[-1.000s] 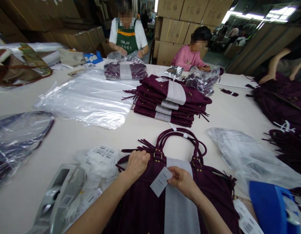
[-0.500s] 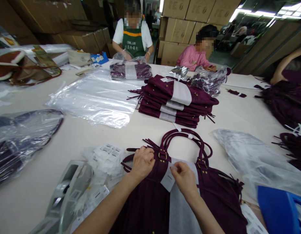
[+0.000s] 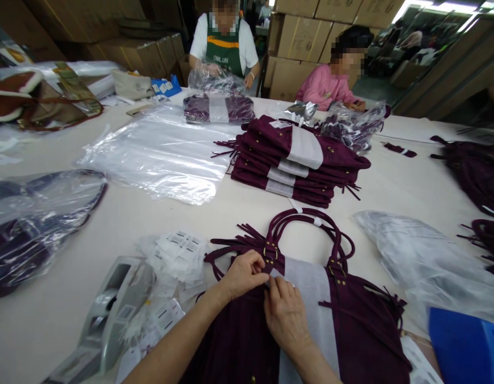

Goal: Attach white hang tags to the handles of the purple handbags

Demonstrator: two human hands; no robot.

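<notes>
A dark purple handbag (image 3: pixel 366 320) lies in front of me, its looped handles (image 3: pixel 310 216) pointing away. A band of pale wrapping (image 3: pixel 310 298) runs down its middle. My left hand (image 3: pixel 243 274) is closed over the bag's upper left, thumb and fingers pinched near the left handle buckle; what they grip is hidden. My right hand (image 3: pixel 285 314) bends its fingers over a white tag (image 3: pixel 275 273), with only the tag's top edge showing. Both hands' fingertips nearly meet there.
Left of the bag are loose barcode labels (image 3: pixel 178 250) and a grey tape dispenser (image 3: pixel 119 309). Folded purple bags (image 3: pixel 266 152) are stacked beyond, beside clear plastic sheets (image 3: pixel 162 149). A blue holder (image 3: pixel 458 341) stands at right. Two people sit or stand across the table.
My right hand has turned over and shifted left, now covering most of the tag that hung visible before. My left hand has moved right and nearer, towards the tag.
</notes>
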